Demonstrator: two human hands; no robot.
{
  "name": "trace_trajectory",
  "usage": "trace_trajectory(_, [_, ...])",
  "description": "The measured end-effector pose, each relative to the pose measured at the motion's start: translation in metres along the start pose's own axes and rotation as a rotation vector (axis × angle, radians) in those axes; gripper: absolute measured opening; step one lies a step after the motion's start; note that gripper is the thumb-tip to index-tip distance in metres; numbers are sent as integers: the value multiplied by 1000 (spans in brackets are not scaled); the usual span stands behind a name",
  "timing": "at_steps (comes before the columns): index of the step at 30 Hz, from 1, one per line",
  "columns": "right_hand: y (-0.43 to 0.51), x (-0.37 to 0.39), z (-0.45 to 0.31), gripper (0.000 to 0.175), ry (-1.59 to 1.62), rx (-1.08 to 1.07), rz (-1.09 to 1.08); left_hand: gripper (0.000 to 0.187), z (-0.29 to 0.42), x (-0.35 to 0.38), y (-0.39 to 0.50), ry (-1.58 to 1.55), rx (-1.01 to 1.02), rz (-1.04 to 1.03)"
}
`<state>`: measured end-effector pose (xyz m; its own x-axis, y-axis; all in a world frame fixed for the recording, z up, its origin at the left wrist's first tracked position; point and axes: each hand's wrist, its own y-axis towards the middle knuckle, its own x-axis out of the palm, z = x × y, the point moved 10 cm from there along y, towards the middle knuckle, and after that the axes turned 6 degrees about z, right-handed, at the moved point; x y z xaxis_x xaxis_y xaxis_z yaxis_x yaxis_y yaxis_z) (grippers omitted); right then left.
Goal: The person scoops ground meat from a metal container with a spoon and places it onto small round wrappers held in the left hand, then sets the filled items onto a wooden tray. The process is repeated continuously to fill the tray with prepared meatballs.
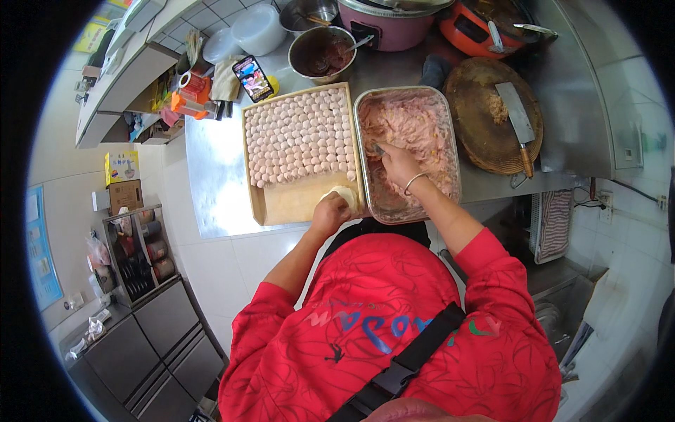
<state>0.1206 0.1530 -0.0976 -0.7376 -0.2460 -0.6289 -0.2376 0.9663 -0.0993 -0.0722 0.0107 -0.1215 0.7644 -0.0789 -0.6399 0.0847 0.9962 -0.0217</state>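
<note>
My left hand (331, 213) holds a stack of pale dough wrappers (345, 196) over the near right corner of a wooden tray (285, 203). Rows of small wrapped dumplings (300, 137) fill the far part of that tray. Against its right side stands a metal pan (456, 174) of pink minced meat (406, 121). My right hand (399, 168), with a bangle at the wrist, is over the left part of the pan. Its fingers are around a small dark tool (378, 150) at the meat; most of the tool is hidden.
A cleaver (516, 113) lies on a round wooden chopping board (474, 142) at the right, beside a little mince. Behind stand a steel bowl of dark sauce (321, 53), a pink cooker (393, 31) and a red pot (474, 34). A phone (253, 79) leans behind the tray.
</note>
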Motion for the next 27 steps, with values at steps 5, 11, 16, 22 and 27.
trace_trajectory(5, [-4, 7, 21, 39, 343, 85, -32, 12, -29, -12, -2, -131, -275, 25])
trace_trajectory(11, [-18, -3, 39, 37, 604, 314, -156, 9, -61, -17, -5, -667, -422, 73])
trace_trajectory(16, [-5, -19, 16, 37, 274, 147, -25, 35, -85, -30, -1, -1343, -656, 225])
trace_trajectory(22, [9, 3, 5, 37, 327, 74, 32, 51, -31, -62, 28, -1911, -556, 225])
trace_trajectory(27, [-4, 10, 26, 39, 784, 347, -49, 43, -32, -54, 40, -1638, -823, 420])
